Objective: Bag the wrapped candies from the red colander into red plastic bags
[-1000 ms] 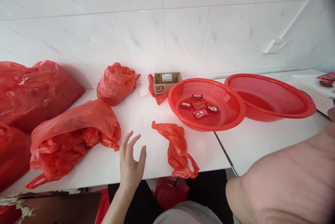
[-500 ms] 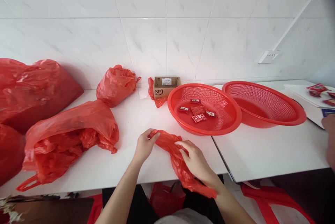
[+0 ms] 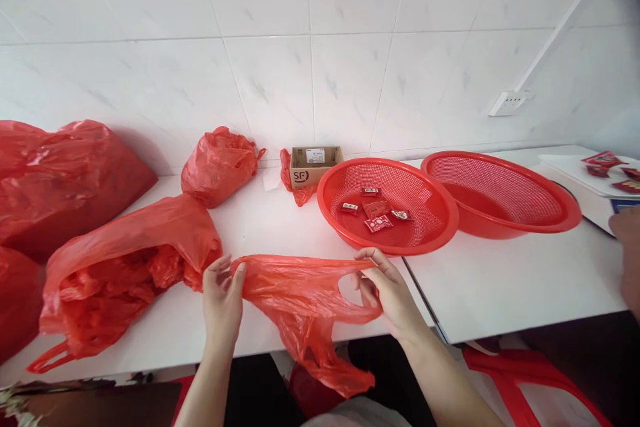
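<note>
A thin red plastic bag point(image 3: 295, 287) is stretched between my two hands above the front edge of the white table. My left hand point(image 3: 223, 294) pinches its left end. My right hand point(image 3: 390, 287) grips the other end by the handle loop, fingers through or behind the hole. The bag's lower part hangs past the table edge. Just behind it stands a red perforated basket point(image 3: 435, 227) with several small red-wrapped packets point(image 3: 377, 208) inside. To the left lies an open red bag point(image 3: 145, 227) stuffed with crumpled red plastic bags point(image 3: 110, 287).
A small cardboard box point(image 3: 305, 174) stands near the tiled wall. A second red basket point(image 3: 500, 227) sits at right. Full red bags point(image 3: 75, 180) crowd the left side, another point(image 3: 217, 167) behind. Someone else's hand point(image 3: 629, 227) shows at the right edge, near a white tray point(image 3: 565, 167) of packets.
My hands have moved apart, the left one leftward and the right one slightly right. The bunched red bag is now spread wide between them, its handle loop opened.
</note>
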### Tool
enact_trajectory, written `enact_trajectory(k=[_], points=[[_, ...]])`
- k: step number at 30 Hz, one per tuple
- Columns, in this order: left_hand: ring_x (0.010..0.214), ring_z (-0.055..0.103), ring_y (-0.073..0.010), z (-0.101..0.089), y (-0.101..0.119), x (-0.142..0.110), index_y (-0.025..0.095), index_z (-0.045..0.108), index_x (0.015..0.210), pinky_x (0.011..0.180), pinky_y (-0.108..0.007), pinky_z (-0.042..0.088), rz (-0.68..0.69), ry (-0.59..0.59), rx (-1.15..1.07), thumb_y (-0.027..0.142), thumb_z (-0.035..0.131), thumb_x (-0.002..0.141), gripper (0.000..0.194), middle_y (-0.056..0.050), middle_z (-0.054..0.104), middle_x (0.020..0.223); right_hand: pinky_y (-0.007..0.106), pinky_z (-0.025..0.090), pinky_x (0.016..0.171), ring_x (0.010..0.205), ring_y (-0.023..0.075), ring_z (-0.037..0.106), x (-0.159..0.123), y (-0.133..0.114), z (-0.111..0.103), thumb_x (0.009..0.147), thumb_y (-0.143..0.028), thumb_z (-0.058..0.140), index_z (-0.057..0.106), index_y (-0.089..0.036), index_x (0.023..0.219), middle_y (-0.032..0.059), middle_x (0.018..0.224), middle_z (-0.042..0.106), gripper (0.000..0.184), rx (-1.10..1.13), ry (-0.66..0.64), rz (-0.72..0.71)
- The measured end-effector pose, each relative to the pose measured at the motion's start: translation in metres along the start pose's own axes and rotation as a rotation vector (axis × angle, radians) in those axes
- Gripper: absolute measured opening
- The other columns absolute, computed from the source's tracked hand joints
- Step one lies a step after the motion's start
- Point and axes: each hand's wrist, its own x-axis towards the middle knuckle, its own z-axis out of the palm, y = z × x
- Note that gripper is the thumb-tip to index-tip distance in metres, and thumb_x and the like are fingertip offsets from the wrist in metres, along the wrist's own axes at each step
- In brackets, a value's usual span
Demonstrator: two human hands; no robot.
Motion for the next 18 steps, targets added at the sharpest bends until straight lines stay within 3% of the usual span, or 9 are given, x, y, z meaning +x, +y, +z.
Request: enact_trajectory(k=[2,3,4,6,8,10,13,16,18], points=[[0.128,0.044,-0.0261,0.000,0.017,-0.027,0.024,0.055,0.114,0.114,-0.046,0.028,0.166,0.104,0.053,0.043,0.071,0.077,0.044,-0.008,0.050,0.128,0.019,0.023,0.038,0.035,0.0055,0.033,-0.002,-0.006,0.015,0.080,-0.034,0.059,0.046,-0.024,0.089,-0.0073,0.059,0.058,0.019,0.093,0.028,-0.003],[0.130,0.043,-0.0274,0.000,0.026,-0.042,0.024,0.056,0.115,0.115,-0.048,0.027,0.323,0.118,0.122,0.039,0.071,0.078,0.042,-0.009,0.050,0.130,0.019,0.024,0.038,0.035,0.0065,0.034,-0.003,-0.008,0.023,0.080,-0.034,0.058,0.045,-0.024,0.089,-0.0082,0.055,0.056,0.019,0.114,0.031,-0.007],[0.128,0.046,-0.0285,0.002,0.034,-0.058,0.024,0.055,0.117,0.113,-0.051,0.030,0.472,0.062,0.129,0.036,0.072,0.077,0.045,-0.010,0.051,0.127,0.019,0.026,0.039,0.036,0.0076,0.037,-0.005,-0.011,0.032,0.082,-0.034,0.057,0.045,-0.024,0.088,-0.0087,0.052,0.053,0.017,0.112,0.018,-0.014],[0.122,0.052,-0.0298,0.005,0.047,-0.082,0.024,0.054,0.123,0.104,-0.049,0.042,0.540,-0.217,0.182,0.034,0.076,0.074,0.055,-0.011,0.055,0.125,0.020,0.034,0.044,0.044,0.0089,0.044,-0.011,-0.015,0.048,0.085,-0.032,0.055,0.047,-0.023,0.085,-0.0074,0.053,0.052,0.012,0.043,-0.075,-0.044],[0.112,0.059,-0.0279,0.008,0.055,-0.090,0.024,0.059,0.120,0.095,-0.044,0.049,0.419,-0.388,0.153,0.035,0.073,0.078,0.046,-0.010,0.062,0.118,0.023,0.045,0.060,0.062,0.0104,0.053,-0.018,-0.016,0.061,0.086,-0.030,0.058,0.052,-0.021,0.082,-0.0029,0.071,0.058,0.011,-0.101,-0.227,-0.133],[0.103,0.064,-0.0254,0.008,0.059,-0.086,0.022,0.065,0.108,0.092,-0.041,0.051,0.182,-0.404,0.025,0.039,0.062,0.086,0.028,-0.009,0.068,0.107,0.029,0.048,0.082,0.086,0.0144,0.057,-0.022,-0.013,0.068,0.084,-0.031,0.064,0.059,-0.021,0.090,0.0011,0.092,0.060,0.013,-0.218,-0.352,-0.222],[0.099,0.066,-0.0245,0.001,0.061,-0.072,0.020,0.067,0.096,0.093,-0.040,0.052,-0.076,-0.393,-0.174,0.046,0.054,0.091,0.029,-0.008,0.070,0.099,0.035,0.043,0.098,0.108,0.0194,0.055,-0.023,-0.002,0.071,0.092,-0.041,0.057,0.059,-0.023,0.116,0.0057,0.115,0.059,0.030,-0.222,-0.399,-0.226],[0.114,0.061,-0.0265,-0.001,0.056,-0.071,0.023,0.064,0.110,0.099,-0.040,0.049,-0.005,-0.488,-0.136,0.044,0.064,0.084,0.033,-0.008,0.066,0.115,0.037,0.043,0.100,0.112,0.0196,0.054,-0.023,0.009,0.074,0.100,-0.046,0.041,0.056,-0.022,0.123,0.0082,0.120,0.058,0.037,-0.216,-0.417,-0.279],[0.123,0.055,-0.0291,0.002,0.050,-0.077,0.027,0.057,0.123,0.097,-0.040,0.051,0.028,-0.508,-0.081,0.042,0.071,0.078,0.049,-0.009,0.059,0.128,0.037,0.043,0.100,0.111,0.0202,0.054,-0.027,0.012,0.078,0.099,-0.048,0.041,0.055,-0.022,0.126,0.0091,0.121,0.058,0.040,-0.277,-0.424,-0.371]])
